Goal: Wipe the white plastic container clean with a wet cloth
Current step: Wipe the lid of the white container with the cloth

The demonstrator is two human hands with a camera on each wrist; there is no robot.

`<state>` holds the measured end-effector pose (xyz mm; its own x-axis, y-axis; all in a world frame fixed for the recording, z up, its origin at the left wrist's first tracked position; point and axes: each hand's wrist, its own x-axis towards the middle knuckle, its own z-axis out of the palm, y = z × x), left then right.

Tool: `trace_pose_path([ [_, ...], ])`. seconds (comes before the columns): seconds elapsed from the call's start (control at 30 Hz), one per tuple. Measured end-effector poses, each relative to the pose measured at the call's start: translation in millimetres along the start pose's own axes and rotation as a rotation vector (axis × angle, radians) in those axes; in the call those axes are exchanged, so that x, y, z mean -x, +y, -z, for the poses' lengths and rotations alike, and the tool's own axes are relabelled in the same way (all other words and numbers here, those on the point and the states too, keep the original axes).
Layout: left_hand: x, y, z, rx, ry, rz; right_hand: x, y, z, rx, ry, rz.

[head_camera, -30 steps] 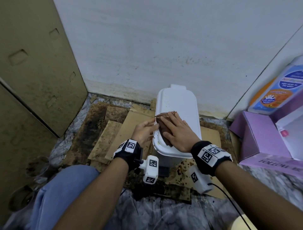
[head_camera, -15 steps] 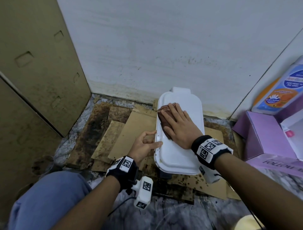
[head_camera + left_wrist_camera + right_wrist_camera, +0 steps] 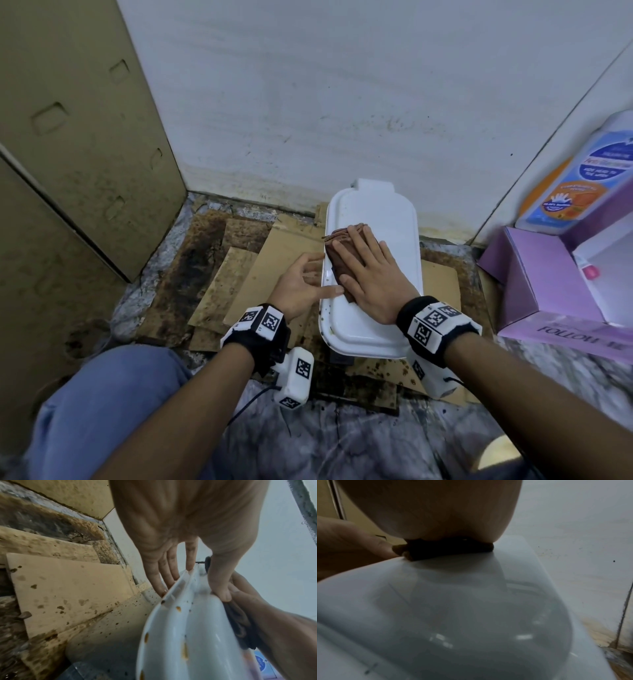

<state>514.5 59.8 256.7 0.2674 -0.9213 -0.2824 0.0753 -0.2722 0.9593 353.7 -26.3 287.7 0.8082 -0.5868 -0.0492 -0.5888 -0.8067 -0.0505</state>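
The white plastic container [image 3: 387, 219] lies on stained cardboard, lid up, its far end by the wall. A folded brown cloth [image 3: 337, 251] lies on the left half of the lid. My right hand [image 3: 371, 274] presses flat on it with straight fingers. My left hand [image 3: 301, 284] rests against the container's left rim, thumb on top of the lid and straight fingers along the side. In the left wrist view, brown spots dot the container [image 3: 197, 635] rim beside the left hand [image 3: 188, 561] and the cloth [image 3: 240, 626]. In the right wrist view, the cloth [image 3: 450, 549] sits under my palm [image 3: 436, 513] on the glossy lid [image 3: 471, 608].
Stained cardboard sheets [image 3: 260, 274] cover the floor to the left of the container. A tan cabinet [image 3: 68, 137] stands at the left and a white wall [image 3: 342, 102] behind. A purple box [image 3: 548, 291] and a blue-labelled bottle [image 3: 582, 178] sit at the right. My knee in blue jeans [image 3: 102, 411] is bottom left.
My right hand slid the cloth toward the lid's far end, then a little back toward me. My left hand shifted nearer along the left rim.
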Motion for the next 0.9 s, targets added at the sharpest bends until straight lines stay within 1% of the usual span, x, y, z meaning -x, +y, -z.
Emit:
trace_pose_path([
  [0.17,-1,0,0,0.022,-0.008,-0.002,5,-3,-1,0.016,0.034,0.000],
  [0.23,-1,-2,0,0.039,0.001,-0.007,0,-1,2,0.031,0.031,0.003],
  [0.33,2,-6,-1,0.033,-0.012,-0.018,-26,9,13,0.061,0.028,-0.007],
  [0.43,6,-8,-1,0.012,-0.046,-0.022,-57,28,32,0.071,0.028,-0.050],
  [0.5,6,-8,0,0.009,-0.060,-0.025,-67,36,38,0.071,0.012,-0.071],
  [0.57,4,-8,1,-0.010,-0.067,-0.019,-62,32,33,0.068,0.024,-0.071],
  [0.7,3,-5,3,-0.037,-0.085,-0.006,-27,13,12,0.096,0.045,0.014],
  [0.77,4,-5,2,-0.047,-0.087,-0.003,-15,11,8,0.104,0.052,0.032],
  [0.9,8,-8,-1,-0.051,-0.086,-0.013,-19,19,13,0.099,0.054,0.027],
])
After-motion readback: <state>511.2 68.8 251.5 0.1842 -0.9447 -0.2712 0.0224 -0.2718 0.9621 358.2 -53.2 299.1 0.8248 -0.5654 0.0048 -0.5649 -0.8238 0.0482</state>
